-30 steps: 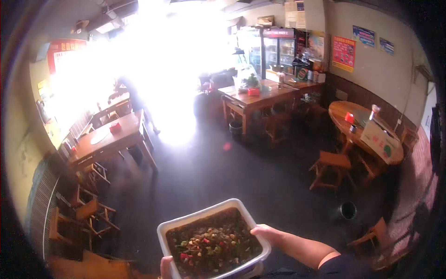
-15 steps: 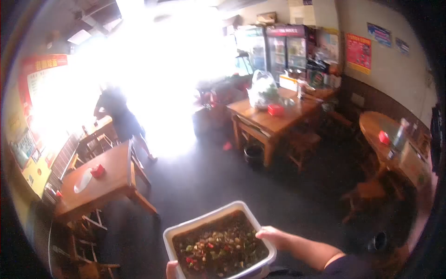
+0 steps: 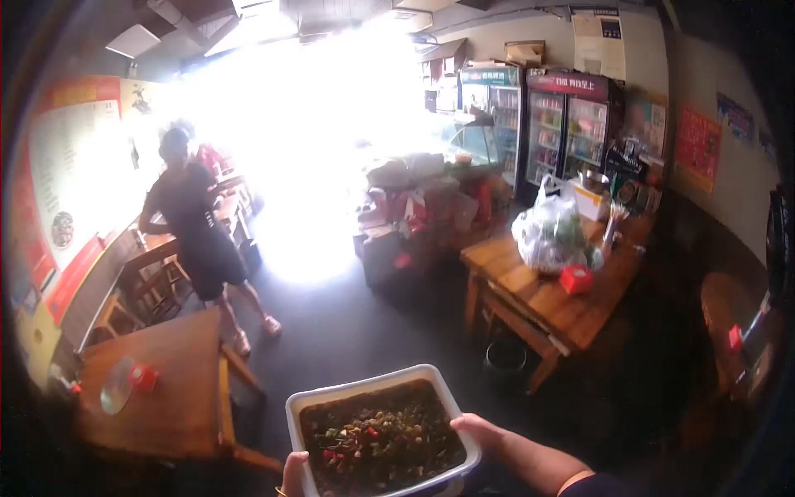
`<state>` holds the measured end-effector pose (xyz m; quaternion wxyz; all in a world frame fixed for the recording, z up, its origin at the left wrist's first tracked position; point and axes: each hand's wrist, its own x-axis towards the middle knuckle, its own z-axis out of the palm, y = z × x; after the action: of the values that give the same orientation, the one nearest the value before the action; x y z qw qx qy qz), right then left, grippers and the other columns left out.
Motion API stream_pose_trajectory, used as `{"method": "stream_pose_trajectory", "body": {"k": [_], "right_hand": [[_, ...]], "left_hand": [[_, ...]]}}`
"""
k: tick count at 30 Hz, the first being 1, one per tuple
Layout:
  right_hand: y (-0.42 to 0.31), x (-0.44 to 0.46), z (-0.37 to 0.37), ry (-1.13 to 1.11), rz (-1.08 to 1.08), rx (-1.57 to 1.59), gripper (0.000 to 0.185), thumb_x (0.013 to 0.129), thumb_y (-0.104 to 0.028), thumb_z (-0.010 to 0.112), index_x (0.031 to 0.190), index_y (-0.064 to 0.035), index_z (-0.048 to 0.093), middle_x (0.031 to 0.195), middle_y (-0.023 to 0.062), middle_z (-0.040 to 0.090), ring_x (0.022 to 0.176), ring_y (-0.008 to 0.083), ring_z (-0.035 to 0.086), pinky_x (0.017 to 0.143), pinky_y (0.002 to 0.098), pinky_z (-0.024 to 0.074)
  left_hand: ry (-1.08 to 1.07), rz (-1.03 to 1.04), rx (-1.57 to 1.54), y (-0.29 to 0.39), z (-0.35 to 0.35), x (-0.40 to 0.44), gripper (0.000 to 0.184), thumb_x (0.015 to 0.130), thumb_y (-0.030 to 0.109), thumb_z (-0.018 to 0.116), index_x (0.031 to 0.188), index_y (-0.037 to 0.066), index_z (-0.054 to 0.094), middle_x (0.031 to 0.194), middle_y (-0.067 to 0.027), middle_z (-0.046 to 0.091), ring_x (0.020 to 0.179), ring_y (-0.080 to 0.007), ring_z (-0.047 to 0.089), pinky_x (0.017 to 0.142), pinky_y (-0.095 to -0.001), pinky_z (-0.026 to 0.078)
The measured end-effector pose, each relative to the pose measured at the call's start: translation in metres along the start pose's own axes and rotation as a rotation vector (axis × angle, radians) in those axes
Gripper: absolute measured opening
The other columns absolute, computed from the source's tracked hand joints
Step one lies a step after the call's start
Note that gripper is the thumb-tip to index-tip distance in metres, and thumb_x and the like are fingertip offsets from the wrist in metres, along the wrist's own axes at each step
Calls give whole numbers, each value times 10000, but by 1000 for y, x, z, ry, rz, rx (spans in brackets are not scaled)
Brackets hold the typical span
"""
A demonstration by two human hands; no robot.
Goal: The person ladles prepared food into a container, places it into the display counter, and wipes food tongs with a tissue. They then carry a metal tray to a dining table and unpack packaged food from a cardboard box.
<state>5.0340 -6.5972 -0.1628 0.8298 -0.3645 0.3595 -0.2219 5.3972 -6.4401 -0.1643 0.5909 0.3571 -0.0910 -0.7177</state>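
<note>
A white rectangular tub (image 3: 364,386) is held out in front of me at the bottom of the head view. Dark chopped food (image 3: 385,439) with red, green and pale bits fills much of it. My left hand (image 3: 294,474) grips the tub's left side; only the thumb side shows, and the other fingers are hidden. On the opposite side, my right hand (image 3: 479,431) is closed on the rim, its thumb on top and its remaining fingers out of sight beneath.
A person (image 3: 195,219) in dark clothes stands ahead on the left. One wooden table (image 3: 166,414) is at left; another wooden table (image 3: 530,286) at right bears a plastic bag (image 3: 551,228) and a red box (image 3: 575,279). Drinks fridges (image 3: 571,124) stand behind.
The room's furniture appears nearer, and the tables at both sides have slid lower in view. The person on the left shows more clearly. Both hands still hold the tub.
</note>
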Motion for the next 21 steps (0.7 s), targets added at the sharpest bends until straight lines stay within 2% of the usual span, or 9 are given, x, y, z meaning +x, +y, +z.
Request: {"method": "stream_pose_trajectory", "body": {"k": [7, 9, 10, 12, 13, 14, 15, 16, 21], "right_hand": [[-164, 153, -45, 145, -89, 131, 519, 804, -257, 630, 1192, 59, 494, 1022, 153, 597, 901, 253, 616, 813, 381, 509], [-213, 192, -58, 164, -106, 197, 412, 830, -232, 589, 1128, 46, 527, 976, 160, 603, 845, 247, 629, 788, 372, 517], [-232, 219, -75, 185, -110, 183, 408, 834, -231, 582, 1129, 44, 527, 985, 163, 603, 859, 247, 628, 790, 372, 516], [-269, 278, -116, 209, -120, 150, 405, 835, -224, 586, 1136, 40, 528, 1010, 161, 604, 908, 245, 625, 798, 364, 515], [-291, 306, -137, 242, -129, 92, 407, 833, -221, 591, 1139, 39, 527, 1017, 160, 603, 916, 245, 624, 807, 367, 514], [-319, 337, -160, 276, -144, 33, 409, 832, -218, 596, 1142, 38, 527, 1023, 158, 603, 925, 246, 623, 815, 370, 513], [-336, 366, -173, 309, -149, 3, 411, 830, -215, 601, 1146, 37, 526, 1030, 156, 602, 934, 246, 622, 824, 373, 512], [-365, 387, -185, 179, -138, 170, 409, 826, -212, 615, 1147, 28, 533, 1043, 153, 602, 939, 247, 622, 849, 388, 507], [-472, 472, -241, 200, -202, 223, 443, 822, -238, 605, 1172, 23, 530, 1090, 146, 595, 996, 247, 600, 902, 391, 475]], "left_hand": [[-86, -124, 48, 155, 66, 248, 554, 795, 380, 566, 1202, 6, 537, 1083, -147, 628, 947, -300, 618, 801, -428, 522], [-97, -174, 41, 181, 81, 320, 545, 795, 379, 566, 1190, 5, 549, 1069, -145, 636, 935, -298, 623, 793, -425, 525], [-48, -155, 71, 195, 109, 351, 471, 797, 359, 566, 1105, 4, 597, 971, -125, 662, 852, -287, 639, 756, -412, 535], [-71, -132, 154, 206, 82, 447, 479, 793, 348, 564, 1121, -1, 587, 990, -131, 656, 868, -289, 633, 767, -412, 533], [-92, -115, 199, 226, 115, 482, 483, 792, 342, 564, 1129, -3, 582, 999, -133, 653, 876, -290, 630, 773, -413, 532], [-112, -181, 60, 241, 148, 504, 479, 793, 306, 562, 1150, -12, 570, 1035, -143, 638, 896, -276, 621, 786, -403, 528], [-128, -124, 137, 259, 148, 543, 500, 788, 300, 566, 1175, -16, 557, 1095, -160, 617, 949, -273, 610, 814, -404, 523], [-124, -167, 168, 285, 153, 577, 494, 789, 286, 573, 1179, -18, 555, 1101, -160, 616, 955, -272, 609, 819, -401, 521], [-229, -300, 112, 345, 194, 741, 470, 794, 214, 606, 1194, -26, 547, 1132, -164, 608, 986, -264, 603, 841, -387, 514]]}}
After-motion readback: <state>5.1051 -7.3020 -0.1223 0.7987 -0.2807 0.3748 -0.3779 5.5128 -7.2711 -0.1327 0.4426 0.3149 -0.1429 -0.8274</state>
